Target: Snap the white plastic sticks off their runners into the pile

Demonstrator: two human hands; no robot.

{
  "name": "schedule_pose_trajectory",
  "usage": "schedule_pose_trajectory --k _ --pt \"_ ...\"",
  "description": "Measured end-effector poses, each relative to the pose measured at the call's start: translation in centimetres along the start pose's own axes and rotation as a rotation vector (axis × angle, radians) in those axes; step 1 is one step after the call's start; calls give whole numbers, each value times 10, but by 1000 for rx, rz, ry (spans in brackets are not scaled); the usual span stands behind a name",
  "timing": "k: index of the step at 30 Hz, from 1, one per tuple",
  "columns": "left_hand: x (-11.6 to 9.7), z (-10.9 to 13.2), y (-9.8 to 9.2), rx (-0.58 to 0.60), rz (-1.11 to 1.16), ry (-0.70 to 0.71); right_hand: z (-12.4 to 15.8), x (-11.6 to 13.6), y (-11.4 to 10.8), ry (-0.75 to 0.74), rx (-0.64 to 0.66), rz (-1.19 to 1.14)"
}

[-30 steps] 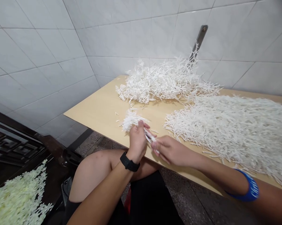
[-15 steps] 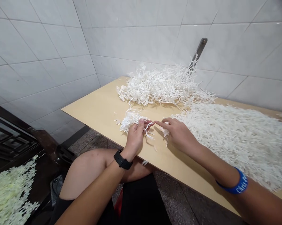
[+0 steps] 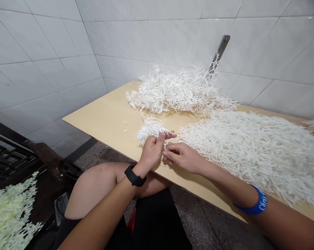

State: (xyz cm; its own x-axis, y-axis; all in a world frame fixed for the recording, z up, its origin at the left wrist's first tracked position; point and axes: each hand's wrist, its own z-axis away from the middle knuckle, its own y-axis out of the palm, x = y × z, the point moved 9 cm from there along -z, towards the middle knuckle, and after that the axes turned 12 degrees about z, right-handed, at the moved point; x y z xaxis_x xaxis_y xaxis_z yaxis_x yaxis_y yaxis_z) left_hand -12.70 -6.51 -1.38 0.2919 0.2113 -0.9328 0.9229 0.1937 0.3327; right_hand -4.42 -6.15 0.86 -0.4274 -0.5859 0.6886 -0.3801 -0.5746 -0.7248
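Two bare hands work a white tuft at the edge of a pale board

The left hand (image 3: 151, 152), with a black strap watch (image 3: 134, 176) on its wrist, is closed around a small tuft of white branching strands (image 3: 151, 130), its thumb pressed on top. The tuft sits on the board just in from the near edge, its thin ends poking past the thumb. The right hand (image 3: 184, 158), with a blue rubber wristband (image 3: 252, 205) lettered in white, reaches in from the right, fingers curled and almost closed beside the tuft. Its fingertips (image 3: 165, 153) meet a few hanging strands, but whether they pinch them cannot be told.

The pale, smooth wooden board (image 3: 102, 121) has open room to the left of the tuft, dotted with a few loose white bits (image 3: 125, 126). Behind the tuft lies a loose, spiky heap of white strands (image 3: 177, 92). To the right, a dense, shaggy mat of white strands (image 3: 250, 152) touches that heap and leaves only a narrow bare strip beside the hands. The board's far side meets a glossy white tile wall (image 3: 42, 45), with a dark metal bracket (image 3: 220, 47) rising behind the heap. Below the near edge are a bare knee (image 3: 94, 194) and speckled stone floor (image 3: 198, 222). At lower left, a pale green heap of small flower-shaped pieces (image 3: 10, 211) lies by dark carved wood (image 3: 46, 159).
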Motion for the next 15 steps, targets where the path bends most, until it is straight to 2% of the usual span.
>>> schedule_pose_trajectory --k 2,4,6,9,11,13,15 --pt "4 -2 -12 -105 24 -23 7 10 2 -29 -9 7" --pt "7 -4 -24 -221 150 -22 16 21 5 -65 32 83" --pt "7 -7 -28 -246 258 -5 21 25 1 -89 41 205" --pt "3 -8 -25 -211 223 12 20 14 -25 -82 -159 553" --pt "0 -6 -29 -266 240 51 17 6 -35 -89 -275 767" --pt "-2 -3 -39 -365 321 122 15 4 -33 -112 -342 856" --pt "-5 1 -47 -443 350 197 15 12 -16 -187 -332 831"
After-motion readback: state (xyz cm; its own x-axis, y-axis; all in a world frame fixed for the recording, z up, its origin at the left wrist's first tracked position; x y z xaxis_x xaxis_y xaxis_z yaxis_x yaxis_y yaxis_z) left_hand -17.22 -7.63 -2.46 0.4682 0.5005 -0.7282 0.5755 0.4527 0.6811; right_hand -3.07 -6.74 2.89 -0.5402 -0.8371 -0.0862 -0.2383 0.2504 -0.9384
